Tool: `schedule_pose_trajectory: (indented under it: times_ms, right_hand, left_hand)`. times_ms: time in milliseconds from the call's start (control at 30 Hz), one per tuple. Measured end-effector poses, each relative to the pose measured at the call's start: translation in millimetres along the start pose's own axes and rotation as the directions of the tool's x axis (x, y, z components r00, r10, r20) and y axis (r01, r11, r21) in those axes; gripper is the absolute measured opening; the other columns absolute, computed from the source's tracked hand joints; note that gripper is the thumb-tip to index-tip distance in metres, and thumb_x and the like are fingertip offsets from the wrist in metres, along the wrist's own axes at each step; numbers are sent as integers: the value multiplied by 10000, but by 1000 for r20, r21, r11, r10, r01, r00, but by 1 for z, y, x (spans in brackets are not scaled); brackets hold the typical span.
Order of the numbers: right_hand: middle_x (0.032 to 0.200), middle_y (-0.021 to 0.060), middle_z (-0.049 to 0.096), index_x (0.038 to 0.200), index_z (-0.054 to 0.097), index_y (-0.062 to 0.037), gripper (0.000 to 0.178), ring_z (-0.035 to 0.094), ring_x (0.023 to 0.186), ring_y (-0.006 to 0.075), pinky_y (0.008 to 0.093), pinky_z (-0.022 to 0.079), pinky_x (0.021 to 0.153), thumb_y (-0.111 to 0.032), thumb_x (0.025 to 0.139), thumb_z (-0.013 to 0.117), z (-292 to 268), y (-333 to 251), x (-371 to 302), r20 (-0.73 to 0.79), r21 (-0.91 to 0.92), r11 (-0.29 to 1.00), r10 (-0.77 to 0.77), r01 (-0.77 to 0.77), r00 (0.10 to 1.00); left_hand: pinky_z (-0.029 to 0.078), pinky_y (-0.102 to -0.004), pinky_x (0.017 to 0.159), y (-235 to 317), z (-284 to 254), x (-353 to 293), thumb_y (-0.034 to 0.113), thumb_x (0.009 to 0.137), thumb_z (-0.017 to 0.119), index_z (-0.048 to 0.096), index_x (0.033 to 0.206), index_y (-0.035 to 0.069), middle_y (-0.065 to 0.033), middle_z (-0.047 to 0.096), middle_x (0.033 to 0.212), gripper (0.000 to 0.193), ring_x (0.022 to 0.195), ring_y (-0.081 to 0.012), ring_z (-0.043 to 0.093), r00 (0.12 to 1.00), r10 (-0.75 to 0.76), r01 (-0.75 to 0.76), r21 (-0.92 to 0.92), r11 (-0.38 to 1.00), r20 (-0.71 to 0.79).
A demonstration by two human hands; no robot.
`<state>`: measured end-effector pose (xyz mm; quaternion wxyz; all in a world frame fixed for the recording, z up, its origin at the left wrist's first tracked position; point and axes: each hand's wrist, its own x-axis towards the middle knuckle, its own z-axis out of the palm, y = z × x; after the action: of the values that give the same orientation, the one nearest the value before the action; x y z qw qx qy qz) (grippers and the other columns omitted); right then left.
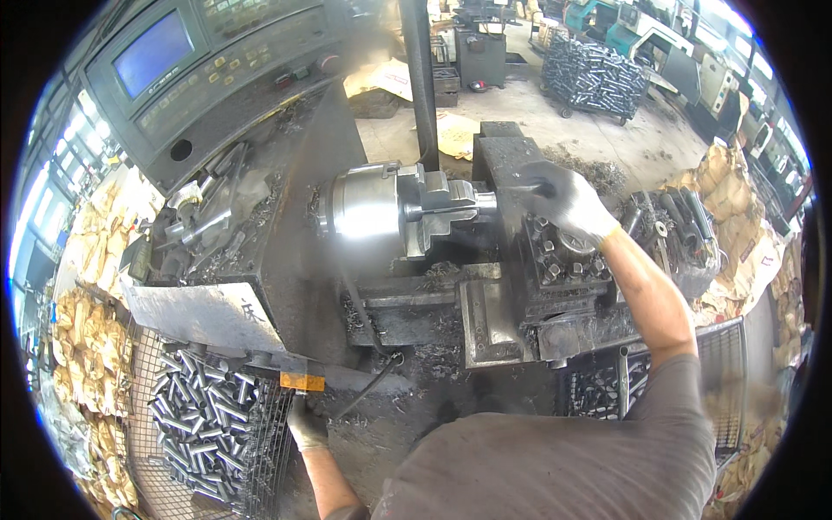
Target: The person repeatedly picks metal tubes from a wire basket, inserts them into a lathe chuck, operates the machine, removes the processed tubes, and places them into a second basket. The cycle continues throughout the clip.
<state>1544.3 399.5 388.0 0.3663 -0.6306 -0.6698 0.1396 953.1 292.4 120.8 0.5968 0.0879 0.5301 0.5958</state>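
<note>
My right hand (568,201), in a white glove with dark, soiled fingers, is above the lathe's tool post (555,260). Its fingers point left and look drawn together; what they hold, if anything, I cannot make out. Left of it, a shiny lathe chuck (368,204) has stepped jaws (438,212) around a short metal piece (485,202). Low on the left, my gloved left hand (307,423) looks closed beside a wire basket, just below an orange block (302,381). A dark rod (368,387) slants down towards it; whether the fingers grip it is hidden.
Many cut metal tubes fill the wire basket (143,433). A control panel (165,69) rises at upper left. Another basket (728,368) stands at right, by brown paper sacks (737,234). Metal shavings lie around the machine; a wheeled bin of parts (594,78) stands behind.
</note>
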Motion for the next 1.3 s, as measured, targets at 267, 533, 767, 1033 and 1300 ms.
schedule_pose_trajectory:
  times_ms: [267, 533, 767, 1033, 1300]
  right_hand:
    - [1025, 116, 806, 1226, 742, 11, 381, 778, 935, 173, 330, 624, 857, 33, 845, 741, 3, -40, -166, -181, 191, 982, 19, 16, 983]
    - [1060, 132, 808, 1158, 782, -25, 286, 795, 954, 187, 313, 631, 834, 15, 876, 756, 32, -26, -224, -13, 300, 938, 188, -175, 982]
    - [1047, 140, 787, 1192, 779, -55, 309, 800, 926, 225, 340, 652, 813, -51, 885, 806, 30, 14, -245, 155, 378, 886, 227, -270, 962]
    - [1063, 110, 813, 1263, 759, -89, 381, 801, 917, 182, 333, 650, 830, -153, 894, 833, 59, 19, -232, 351, 293, 879, 268, -377, 897]
    - [1080, 123, 812, 1260, 725, 12, 335, 785, 970, 174, 312, 630, 875, -63, 937, 776, 195, -61, -220, 744, 482, 873, -362, -77, 561]
  left_hand:
    - [528, -339, 657, 4, 25, -33, 243, 1049, 677, 658, 1241, 35, -58, 667, 925, 284, 763, -187, 640, 798, 597, -462, 550, 696, -86]
    - [598, -494, 870, 120, 342, -74, -2, 920, 657, 673, 1282, -44, -267, 717, 1097, 365, 984, -421, 721, -121, 631, -690, 392, -608, 766]
    - [574, -583, 874, 219, 505, 29, 230, 982, 584, 153, 1727, 97, -350, 740, 1083, 871, 990, -486, 753, 388, 604, -399, 717, -571, 697]
    - [600, -514, 792, 67, 422, -50, 165, 986, 665, 687, 1282, 40, -244, 748, 1042, 322, 898, -426, 749, 42, 602, -805, 384, -452, 797]
    - [592, -469, 832, -208, -126, -198, 349, 986, 712, 773, 1137, 132, -173, 803, 1036, 272, 920, -316, 789, 833, 364, 134, 791, 597, -416]
